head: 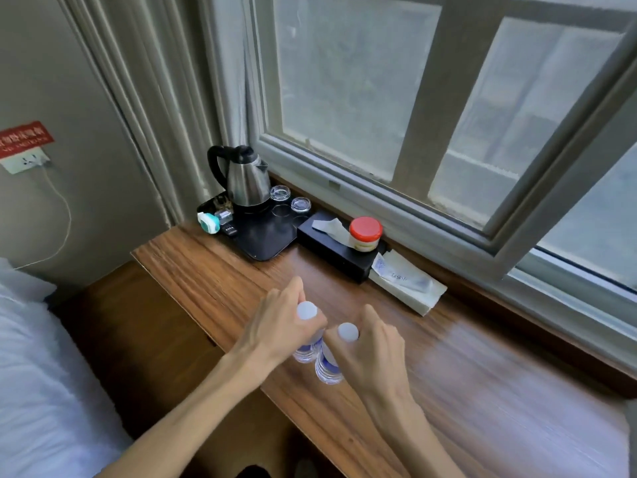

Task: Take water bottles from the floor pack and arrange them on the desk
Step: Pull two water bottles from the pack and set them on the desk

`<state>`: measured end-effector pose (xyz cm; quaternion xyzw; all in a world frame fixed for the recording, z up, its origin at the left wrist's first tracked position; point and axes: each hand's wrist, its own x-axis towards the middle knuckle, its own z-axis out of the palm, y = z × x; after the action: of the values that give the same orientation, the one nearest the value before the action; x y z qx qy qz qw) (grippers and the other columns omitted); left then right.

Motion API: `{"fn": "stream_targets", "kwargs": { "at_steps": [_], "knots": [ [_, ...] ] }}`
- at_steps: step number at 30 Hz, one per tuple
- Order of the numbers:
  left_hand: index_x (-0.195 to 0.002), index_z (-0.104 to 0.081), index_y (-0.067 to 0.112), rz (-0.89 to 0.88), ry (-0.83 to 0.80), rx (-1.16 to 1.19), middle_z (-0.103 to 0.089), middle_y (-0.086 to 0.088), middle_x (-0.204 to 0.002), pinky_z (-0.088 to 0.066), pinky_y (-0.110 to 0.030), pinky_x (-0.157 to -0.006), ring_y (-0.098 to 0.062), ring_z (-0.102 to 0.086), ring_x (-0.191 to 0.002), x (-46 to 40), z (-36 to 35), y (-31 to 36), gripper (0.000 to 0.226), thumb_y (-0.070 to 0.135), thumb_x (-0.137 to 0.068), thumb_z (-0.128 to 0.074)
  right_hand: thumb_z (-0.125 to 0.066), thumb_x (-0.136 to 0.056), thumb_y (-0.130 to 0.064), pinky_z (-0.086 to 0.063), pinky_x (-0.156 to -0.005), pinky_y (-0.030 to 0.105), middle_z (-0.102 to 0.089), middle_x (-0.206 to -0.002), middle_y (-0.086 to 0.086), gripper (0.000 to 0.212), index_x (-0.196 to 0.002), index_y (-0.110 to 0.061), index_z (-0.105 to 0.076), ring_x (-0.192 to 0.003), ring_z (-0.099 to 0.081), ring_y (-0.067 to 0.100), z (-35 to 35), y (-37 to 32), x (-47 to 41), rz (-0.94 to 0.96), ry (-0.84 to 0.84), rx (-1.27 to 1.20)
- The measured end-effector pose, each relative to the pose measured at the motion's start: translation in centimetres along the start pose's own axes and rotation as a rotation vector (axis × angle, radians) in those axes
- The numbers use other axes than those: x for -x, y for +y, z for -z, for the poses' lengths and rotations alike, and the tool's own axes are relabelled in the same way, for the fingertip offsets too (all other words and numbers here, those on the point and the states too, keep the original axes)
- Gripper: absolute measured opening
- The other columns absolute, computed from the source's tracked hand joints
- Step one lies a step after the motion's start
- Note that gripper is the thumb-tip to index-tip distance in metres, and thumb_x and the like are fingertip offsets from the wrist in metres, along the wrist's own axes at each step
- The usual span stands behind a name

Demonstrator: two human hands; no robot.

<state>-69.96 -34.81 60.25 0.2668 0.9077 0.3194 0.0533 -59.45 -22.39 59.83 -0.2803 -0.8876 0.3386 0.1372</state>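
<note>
A person's left hand [286,319] and right hand [370,346] each hold a capped water bottle upright at the near edge of a wooden desk [482,374] under a window [431,115], the fingers of both hands wrapped tight round the bottle shoulders just under the white caps. The left bottle [306,339] and right bottle [329,363] stand just beside each other, nearly touching, on the side of the desk away from the black tray [265,243]. Whether their bases already rest on the wood cannot be told from this angle. The floor pack is out of view.

The tray carries a steel kettle [246,181] and upturned glasses [300,204]. Beside it lie a black tissue box [334,250], a red-lidded jar [365,232] standing on that box, and a white packet [406,288] on the box's far side from the tray.

The step in hand appears to be setting the pair down. Doing it well likely means lowering both bottles straight until the bases sit flat, keeping them well in from the desk's near edge and clear of the tissue box, and loosening each grip only once the bottle stands on its own. A neat row parallel to the tray's front edge would leave room for more.
</note>
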Motion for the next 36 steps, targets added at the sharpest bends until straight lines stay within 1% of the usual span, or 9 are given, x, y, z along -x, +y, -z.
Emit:
{"fn": "stream_targets", "kwargs": {
  "at_steps": [3,6,8,11,15,21,25,33,36],
  "knots": [
    [-0.068,-0.037,0.021,-0.002,0.005,-0.018,-0.047,0.005,-0.058,-0.023,-0.02,-0.041,-0.011,-0.04,-0.05,-4.4,0.6,-1.8,0.037,0.041,-0.068,-0.068,-0.062,-0.072,-0.048,-0.023,-0.043,0.022,-0.043,-0.054,-0.004,0.044,-0.069,-0.014,-0.035,-0.05,-0.032,0.014,-2.2,-1.0,-3.3,-0.073,0.012,-0.024],
    [-0.067,-0.038,0.018,-0.034,-0.016,-0.01,-0.049,0.002,-0.059,-0.028,-0.026,-0.043,-0.016,-0.044,-0.054,-8.5,0.8,-3.6,0.039,0.041,-0.065,-0.07,-0.064,-0.072,-0.047,-0.034,-0.047,0.025,-0.056,-0.061,-0.001,0.043,-0.078,-0.007,-0.05,-0.06,-0.052,0.025,-4.3,-2.0,-6.3,-0.142,0.064,-0.011],
    [-0.067,-0.038,0.018,-0.062,-0.044,-0.023,-0.051,0.001,-0.06,-0.032,-0.029,-0.046,-0.02,-0.049,-0.056,-11.1,0.8,-4.9,0.041,0.043,-0.064,-0.07,-0.064,-0.072,-0.048,-0.04,-0.051,0.029,-0.061,-0.063,0.0,0.042,-0.08,-0.007,-0.054,-0.066,-0.059,0.029,-5.5,-2.7,-8.0,-0.172,0.109,-0.01],
    [-0.068,-0.038,0.019,-0.067,-0.119,-0.039,-0.054,-0.001,-0.062,-0.036,-0.036,-0.049,-0.028,-0.053,-0.061,-14.6,0.9,-6.8,0.04,0.044,-0.063,-0.069,-0.062,-0.07,-0.05,-0.038,-0.051,0.029,-0.061,-0.065,-0.005,0.037,-0.078,-0.015,-0.053,-0.067,-0.059,0.023,-7.2,-3.6,-10.2,-0.254,0.156,-0.013],
    [-0.066,-0.038,0.021,-0.122,-0.18,-0.014,-0.052,0.002,-0.06,-0.03,-0.031,-0.043,-0.02,-0.046,-0.055,-18.7,0.5,-8.1,0.039,0.044,-0.063,-0.068,-0.064,-0.073,-0.047,-0.034,-0.062,0.032,-0.063,-0.071,-0.005,0.032,-0.077,-0.018,-0.053,-0.074,-0.058,0.024,-9.2,-4.3,-13.4,-0.351,0.252,0.011],
    [-0.07,-0.044,0.012,-0.182,-0.283,0.062,-0.057,-0.003,-0.062,-0.041,-0.04,-0.053,-0.03,-0.054,-0.062,-22.7,-0.1,-8.8,0.04,0.048,-0.062,-0.061,-0.063,-0.072,-0.046,-0.033,-0.064,0.032,-0.062,-0.072,-0.005,0.03,-0.077,-0.019,-0.052,-0.073,-0.055,0.025,-10.8,-4.9,-17.4,-0.459,0.354,0.001],
    [-0.073,-0.045,0.012,-0.236,-0.316,0.056,-0.059,-0.006,-0.067,-0.036,-0.037,-0.052,-0.034,-0.057,-0.068,-24.1,-0.5,-8.7,0.043,0.049,-0.069,-0.067,-0.064,-0.072,-0.044,-0.033,-0.066,0.031,-0.063,-0.077,-0.002,0.03,-0.079,-0.016,-0.054,-0.081,-0.06,0.029,-11.4,-4.9,-19.0,-0.492,0.372,0.026],
    [-0.071,-0.038,0.015,-0.248,-0.315,0.084,-0.049,-0.001,-0.065,-0.029,-0.035,-0.054,-0.036,-0.048,-0.067,-26.5,-0.8,-8.5,0.03,0.03,-0.072,-0.065,-0.064,-0.074,-0.044,-0.035,-0.065,0.033,-0.067,-0.086,0.008,0.036,-0.084,-0.011,-0.054,-0.085,-0.06,0.032,-12.1,-5.2,-20.7,-0.511,0.366,0.049],
    [-0.076,-0.042,0.013,-0.258,-0.31,0.085,-0.057,-0.008,-0.071,-0.031,-0.036,-0.054,-0.04,-0.055,-0.073,-27.3,-1.0,-8.7,0.027,0.03,-0.072,-0.062,-0.063,-0.076,-0.041,-0.033,-0.064,0.033,-0.066,-0.085,0.008,0.033,-0.084,-0.01,-0.054,-0.084,-0.06,0.033,-12.1,-5.5,-21.4,-0.511,0.355,0.06]
  ]
}}
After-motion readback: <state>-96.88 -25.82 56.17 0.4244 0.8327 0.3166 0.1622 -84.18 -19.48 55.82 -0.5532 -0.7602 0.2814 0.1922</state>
